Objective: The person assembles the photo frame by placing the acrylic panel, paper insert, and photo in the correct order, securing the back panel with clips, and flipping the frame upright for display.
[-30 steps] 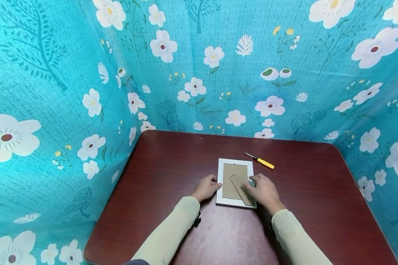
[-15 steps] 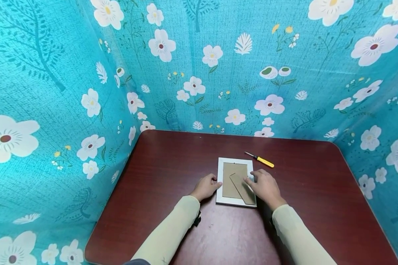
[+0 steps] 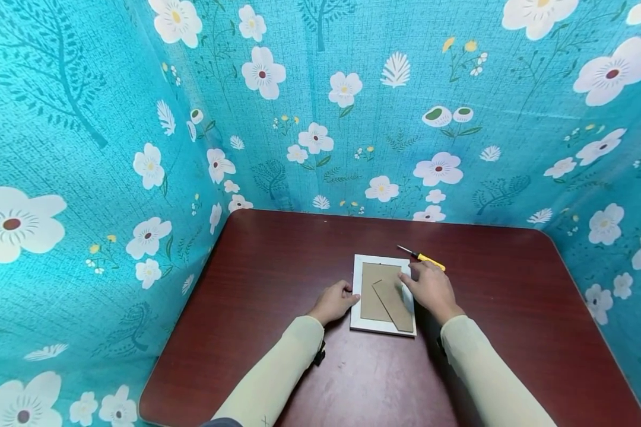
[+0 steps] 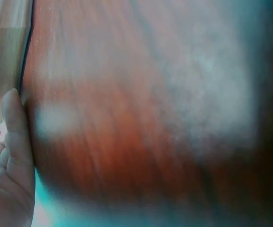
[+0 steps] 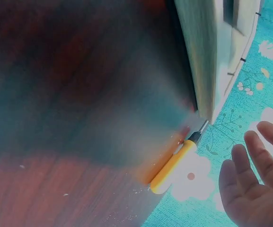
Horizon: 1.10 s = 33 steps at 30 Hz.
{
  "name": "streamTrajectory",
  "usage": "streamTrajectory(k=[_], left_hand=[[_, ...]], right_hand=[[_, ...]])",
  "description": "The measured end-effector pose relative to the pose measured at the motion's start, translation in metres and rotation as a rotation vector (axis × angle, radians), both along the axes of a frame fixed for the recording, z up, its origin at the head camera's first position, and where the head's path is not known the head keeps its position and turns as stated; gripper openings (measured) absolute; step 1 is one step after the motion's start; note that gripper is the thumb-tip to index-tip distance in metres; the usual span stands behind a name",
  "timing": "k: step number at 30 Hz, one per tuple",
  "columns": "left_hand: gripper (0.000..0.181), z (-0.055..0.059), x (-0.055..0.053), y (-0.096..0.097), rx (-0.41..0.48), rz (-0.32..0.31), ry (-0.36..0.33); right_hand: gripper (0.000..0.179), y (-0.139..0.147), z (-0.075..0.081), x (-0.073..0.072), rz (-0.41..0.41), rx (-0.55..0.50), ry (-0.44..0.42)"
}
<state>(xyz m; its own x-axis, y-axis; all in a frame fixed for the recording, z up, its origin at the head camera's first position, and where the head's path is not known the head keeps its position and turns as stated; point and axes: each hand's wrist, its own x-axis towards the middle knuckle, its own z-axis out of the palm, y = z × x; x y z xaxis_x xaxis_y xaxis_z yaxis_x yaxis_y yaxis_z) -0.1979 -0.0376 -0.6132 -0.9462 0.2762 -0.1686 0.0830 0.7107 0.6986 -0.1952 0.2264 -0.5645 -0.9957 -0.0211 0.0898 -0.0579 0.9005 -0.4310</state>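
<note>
A white picture frame lies face down on the table, its brown backing board facing up. On the board, the easel stand slants toward the lower right. My left hand holds the frame's left edge, thumb over the border and the other fingers curled at the side. My right hand hovers by the upper right border with fingers loosely spread. In the right wrist view these fingers hold nothing and are apart from the frame. Small dark tabs stick out along the back of the frame.
A yellow-handled screwdriver lies just beyond my right hand, its tip pointing to the back left. The dark red table has rounded back corners. Blue flowered cloth hangs behind it and at both sides.
My right hand has moved up along the frame's right border, away from the easel stand and closer to the screwdriver. The left hand stays at the left edge.
</note>
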Motion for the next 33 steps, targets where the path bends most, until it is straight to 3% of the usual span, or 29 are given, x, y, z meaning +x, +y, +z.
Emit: streamTrajectory(k=[11,22,33], left_hand=[[0.035,-0.002,0.001,0.002,-0.009,-0.006,-0.001],[0.036,0.005,0.001,0.002,-0.021,-0.016,-0.017],[0.036,0.004,0.0,0.001,-0.04,-0.008,-0.005]], right_hand=[[0.046,0.003,-0.004,-0.022,-0.027,0.003,0.022],[0.04,0.004,-0.012,-0.042,-0.062,-0.01,-0.011],[0.035,0.0,-0.024,-0.057,-0.102,0.017,-0.048]])
